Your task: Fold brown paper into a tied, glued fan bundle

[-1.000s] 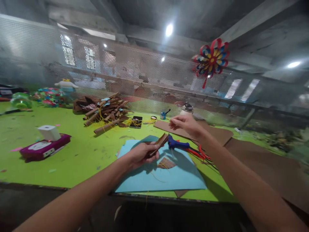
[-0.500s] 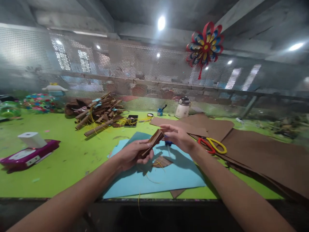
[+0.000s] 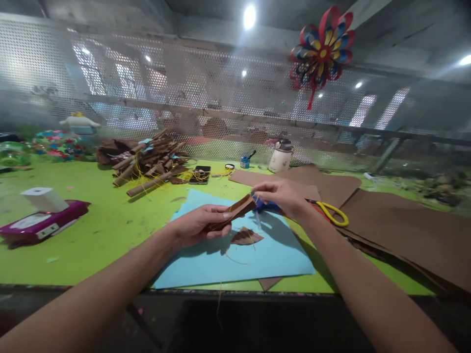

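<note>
My left hand (image 3: 204, 223) grips a folded piece of brown paper (image 3: 241, 208), thumb on top, its far end tilted up to the right. At that end, the fingertips of my right hand (image 3: 277, 196) are pinched together on the paper's tip, where a bit of yellow thread shows. Below lies a leaf-shaped brown paper piece (image 3: 246, 237) with yellow thread on it, on light blue sheets (image 3: 206, 269). A blue tool (image 3: 260, 204) with a pale tip is partly hidden behind my right hand.
Scissors with red and yellow handles (image 3: 336, 215) lie right of my right forearm, beside large brown paper sheets (image 3: 405, 225). Rolled brown paper pieces (image 3: 150, 164) with yellow thread, a phone (image 3: 200, 175) and a bottle (image 3: 280, 157) stand farther back. A purple power strip (image 3: 47, 223) is left.
My right fingers have closed from a loose, spread pose onto the end of the brown paper. My left hand has tilted the paper flatter. The view has dipped slightly.
</note>
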`<state>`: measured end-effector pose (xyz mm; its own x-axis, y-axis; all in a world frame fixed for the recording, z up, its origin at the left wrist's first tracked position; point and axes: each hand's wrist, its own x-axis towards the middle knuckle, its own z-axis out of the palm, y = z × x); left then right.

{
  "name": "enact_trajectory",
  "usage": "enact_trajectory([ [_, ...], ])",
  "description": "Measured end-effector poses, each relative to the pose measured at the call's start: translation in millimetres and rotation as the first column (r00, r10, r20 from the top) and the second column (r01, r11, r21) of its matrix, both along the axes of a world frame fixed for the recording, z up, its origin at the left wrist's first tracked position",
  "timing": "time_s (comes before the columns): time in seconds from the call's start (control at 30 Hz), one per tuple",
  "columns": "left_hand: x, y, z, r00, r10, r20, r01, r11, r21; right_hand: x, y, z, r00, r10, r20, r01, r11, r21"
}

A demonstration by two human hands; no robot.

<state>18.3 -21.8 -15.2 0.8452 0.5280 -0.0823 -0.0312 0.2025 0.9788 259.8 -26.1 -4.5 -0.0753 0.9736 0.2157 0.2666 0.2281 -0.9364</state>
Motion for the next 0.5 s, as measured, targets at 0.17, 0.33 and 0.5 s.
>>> enact_trajectory([
  [0.17,-2,0,2.3,0.999,0.040,0.007,-0.040,0.998,0.044,-1,0,0.7,0.977,0.002,-0.214,0.025,0.992,0.124],
  [0.33,-5,-1,5.2,1.000,0.000,-0.008,0.000,0.999,0.040,-18,-12,-1.2,0.823,0.429,-0.373,-0.461,0.887,0.004],
  [0.5,-8,-1,8.0,0.995,-0.092,-0.040,0.092,0.996,-0.009,-19,-16,-2.8,0.759,0.540,-0.364,-0.617,0.775,-0.137],
])
